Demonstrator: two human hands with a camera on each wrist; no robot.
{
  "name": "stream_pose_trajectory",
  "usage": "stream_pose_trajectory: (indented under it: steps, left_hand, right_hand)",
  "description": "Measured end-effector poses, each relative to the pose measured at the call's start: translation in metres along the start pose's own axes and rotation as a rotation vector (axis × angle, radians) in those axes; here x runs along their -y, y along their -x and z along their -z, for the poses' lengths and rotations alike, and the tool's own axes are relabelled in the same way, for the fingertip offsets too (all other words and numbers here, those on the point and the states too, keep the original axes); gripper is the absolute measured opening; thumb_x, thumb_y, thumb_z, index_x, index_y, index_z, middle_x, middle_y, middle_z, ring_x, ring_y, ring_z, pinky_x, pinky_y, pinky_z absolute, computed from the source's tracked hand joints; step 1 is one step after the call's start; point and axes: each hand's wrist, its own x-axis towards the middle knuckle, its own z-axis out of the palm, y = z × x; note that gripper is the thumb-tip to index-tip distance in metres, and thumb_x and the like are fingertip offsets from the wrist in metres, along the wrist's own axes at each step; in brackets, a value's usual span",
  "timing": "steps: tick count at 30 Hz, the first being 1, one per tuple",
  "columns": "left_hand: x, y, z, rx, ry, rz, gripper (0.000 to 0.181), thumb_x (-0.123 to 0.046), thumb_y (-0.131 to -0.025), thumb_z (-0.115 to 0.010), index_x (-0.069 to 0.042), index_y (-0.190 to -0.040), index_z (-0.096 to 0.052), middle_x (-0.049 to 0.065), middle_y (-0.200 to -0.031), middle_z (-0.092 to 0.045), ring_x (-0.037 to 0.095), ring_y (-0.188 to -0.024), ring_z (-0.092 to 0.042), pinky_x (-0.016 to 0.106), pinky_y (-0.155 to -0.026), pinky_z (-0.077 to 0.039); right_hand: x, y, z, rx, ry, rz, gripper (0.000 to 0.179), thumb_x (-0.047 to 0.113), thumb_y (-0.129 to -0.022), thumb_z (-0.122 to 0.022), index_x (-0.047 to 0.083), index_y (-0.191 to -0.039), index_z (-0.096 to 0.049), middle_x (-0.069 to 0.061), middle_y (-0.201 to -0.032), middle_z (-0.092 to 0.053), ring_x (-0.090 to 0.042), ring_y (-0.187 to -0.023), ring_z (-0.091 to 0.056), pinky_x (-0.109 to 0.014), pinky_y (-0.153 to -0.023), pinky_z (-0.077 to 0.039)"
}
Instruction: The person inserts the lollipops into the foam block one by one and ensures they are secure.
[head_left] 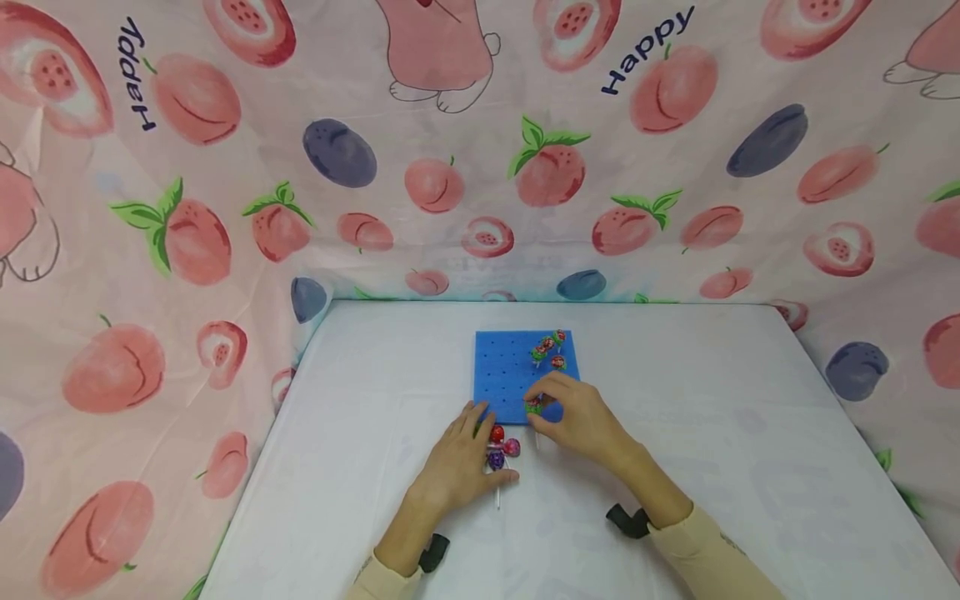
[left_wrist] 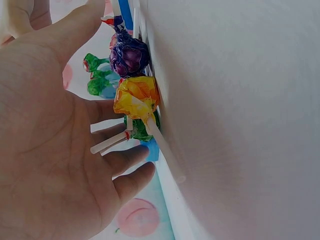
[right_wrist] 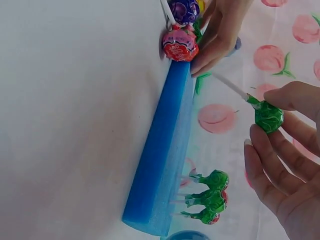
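In the head view my right hand (head_left: pixel 581 421) is over the front right corner of a blue board with holes (head_left: pixel 498 362). It pinches a green-wrapped lollipop (right_wrist: pixel 269 117) by its head between thumb and fingers, the white stick pointing away from the palm. Fingers extended, my left hand (head_left: pixel 459 458) lies beside a pile of loose lollipops at the board's front edge. In that pile are a purple lollipop (left_wrist: pixel 129 56), a yellow lollipop (left_wrist: pixel 137 95), a green one partly hidden, and a pink-and-red lollipop (right_wrist: pixel 180 46).
Several green-and-red lollipops (right_wrist: pixel 210 197) stand stick-down in the board's back right part. The board lies on a white table (head_left: pixel 675 400), with a fruit-print cloth (head_left: pixel 465 183) behind and at the sides. Black wrist bands (head_left: pixel 628 522) show below both hands.
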Motion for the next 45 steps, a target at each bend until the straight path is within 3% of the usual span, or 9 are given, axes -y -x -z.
stream_pose_trajectory:
  steps: [8, 20, 26, 30, 45]
  left_hand:
    - [0.0, -0.001, 0.0, 0.002, -0.008, -0.001, 0.103, -0.072, -0.088, -0.068, -0.005, -0.16, -0.039, 0.015, -0.17, -0.028, 0.038, -0.158, -0.021, 0.051, -0.125, -0.028]
    - [0.001, -0.001, 0.0, 0.001, -0.01, -0.001, 0.103, -0.073, -0.088, -0.068, -0.005, -0.16, -0.04, 0.015, -0.17, -0.027, 0.037, -0.158, -0.021, 0.05, -0.125, -0.028]
    - [0.001, -0.001, 0.0, 0.006, -0.013, -0.001, 0.103, -0.073, -0.088, -0.067, -0.006, -0.161, -0.039, 0.014, -0.171, -0.026, 0.036, -0.159, -0.019, 0.05, -0.126, -0.027]
    - [0.001, -0.001, -0.001, 0.009, -0.012, -0.002, 0.103, -0.073, -0.088, -0.067, -0.006, -0.161, -0.039, 0.015, -0.171, -0.027, 0.036, -0.159, -0.02, 0.05, -0.126, -0.028]
    - [0.001, -0.001, 0.0, 0.006, -0.002, -0.004, 0.102, -0.073, -0.088, -0.067, -0.006, -0.16, -0.04, 0.014, -0.171, -0.027, 0.036, -0.159, -0.02, 0.05, -0.126, -0.028]
  right_hand:
    - [-0.007, -0.007, 0.002, -0.102, 0.015, 0.016, 0.035, 0.006, -0.081, -0.09, 0.01, -0.111, -0.073, 0.001, -0.11, -0.069, -0.014, -0.093, -0.071, -0.042, -0.079, -0.064]
    - [-0.017, -0.012, 0.006, -0.244, 0.037, 0.014, 0.032, 0.006, -0.082, -0.089, 0.01, -0.109, -0.072, 0.001, -0.112, -0.066, -0.014, -0.095, -0.069, -0.03, -0.084, -0.06]
    - [-0.019, -0.018, 0.007, -0.307, 0.017, 0.022, 0.032, 0.004, -0.082, -0.088, 0.006, -0.11, -0.072, -0.003, -0.109, -0.068, -0.018, -0.095, -0.069, -0.039, -0.083, -0.061]
    - [-0.023, -0.022, 0.007, -0.32, 0.017, 0.017, 0.032, 0.003, -0.081, -0.088, 0.006, -0.109, -0.072, -0.004, -0.109, -0.068, -0.018, -0.093, -0.069, -0.045, -0.08, -0.061]
    - [-0.034, -0.029, -0.001, -0.339, 0.041, 0.005, 0.034, -0.002, -0.08, -0.088, 0.003, -0.11, -0.072, -0.008, -0.105, -0.066, -0.023, -0.085, -0.066, -0.046, -0.072, -0.061]
